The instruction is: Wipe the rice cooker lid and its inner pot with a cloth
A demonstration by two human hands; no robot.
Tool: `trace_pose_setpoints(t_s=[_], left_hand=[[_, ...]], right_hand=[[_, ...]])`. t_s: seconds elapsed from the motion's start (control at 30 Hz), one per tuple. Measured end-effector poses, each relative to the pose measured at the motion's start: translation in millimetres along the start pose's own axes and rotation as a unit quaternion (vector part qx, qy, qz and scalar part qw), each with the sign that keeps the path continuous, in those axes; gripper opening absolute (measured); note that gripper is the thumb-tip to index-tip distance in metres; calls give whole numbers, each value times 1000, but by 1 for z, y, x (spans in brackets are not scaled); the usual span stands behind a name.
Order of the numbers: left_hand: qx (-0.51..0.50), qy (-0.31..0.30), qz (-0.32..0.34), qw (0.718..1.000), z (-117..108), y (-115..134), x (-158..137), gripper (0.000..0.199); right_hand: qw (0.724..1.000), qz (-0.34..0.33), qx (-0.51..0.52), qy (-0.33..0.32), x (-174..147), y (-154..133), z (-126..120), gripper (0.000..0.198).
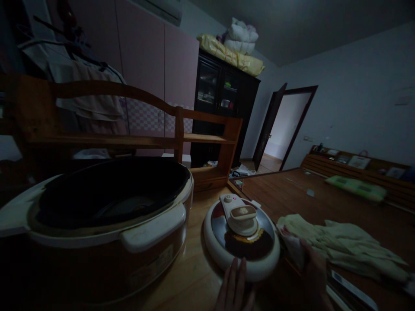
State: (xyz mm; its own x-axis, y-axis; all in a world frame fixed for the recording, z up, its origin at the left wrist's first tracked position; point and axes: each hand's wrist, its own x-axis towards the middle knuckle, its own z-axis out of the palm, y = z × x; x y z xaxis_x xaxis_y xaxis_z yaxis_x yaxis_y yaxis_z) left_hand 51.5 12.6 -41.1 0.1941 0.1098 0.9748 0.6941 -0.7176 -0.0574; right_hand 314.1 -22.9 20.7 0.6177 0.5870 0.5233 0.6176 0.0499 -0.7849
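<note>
A round pressure cooker lid (pixel 262 270), with a cream rim, a shiny reddish-brown middle and a raised handle, lies on the wooden surface. My left hand (pixel 235 285) rests its outstretched fingers on the near rim. To the right of the lid, my right hand (pixel 314 276) is closed on a whitish cloth (pixel 293 250), held close to the lid's edge. Shadow hides part of this hand. The cooker body (pixel 155 229) stands on the left without its lid, its dark inside facing up.
A wooden shelf rail (pixel 207 138) runs behind the cooker. Right of the lid, a pale green garment (pixel 343 242) is spread on a brown bed surface (pixel 275 190). A long light-coloured flat object (pixel 353 289) lies at the lower right. An open door (pixel 269 125) is far back.
</note>
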Motion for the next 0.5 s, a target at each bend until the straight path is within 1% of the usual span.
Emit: trace_pose_setpoints(t_s=[0.1,0.17,0.2,0.27,0.3,0.33,0.4,0.5], left_hand=[[-16,-5,12,1000,2,0,-3,32],[-20,-8,13,1000,3,0,-5,36],[-17,-6,13,1000,3,0,-5,36],[1,-4,10,1000,3,-1,-4,35],[15,-5,10,1000,3,-2,-3,34],[30,-7,11,999,2,-3,-1,34],[53,-17,27,998,-1,-5,2,36],[46,-29,51,997,-4,-7,4,39]], right_hand=[[998,19,44,35,20,-14,13,50],[994,45,97,-17,31,-28,27,45],[989,56,121,-60,35,-34,34,43],[973,59,160,-154,38,-42,46,42],[966,55,172,-187,38,-44,50,43],[961,49,178,-206,36,-44,54,43],[960,43,181,-210,32,-42,57,43],[963,52,191,-183,24,-40,55,42]])
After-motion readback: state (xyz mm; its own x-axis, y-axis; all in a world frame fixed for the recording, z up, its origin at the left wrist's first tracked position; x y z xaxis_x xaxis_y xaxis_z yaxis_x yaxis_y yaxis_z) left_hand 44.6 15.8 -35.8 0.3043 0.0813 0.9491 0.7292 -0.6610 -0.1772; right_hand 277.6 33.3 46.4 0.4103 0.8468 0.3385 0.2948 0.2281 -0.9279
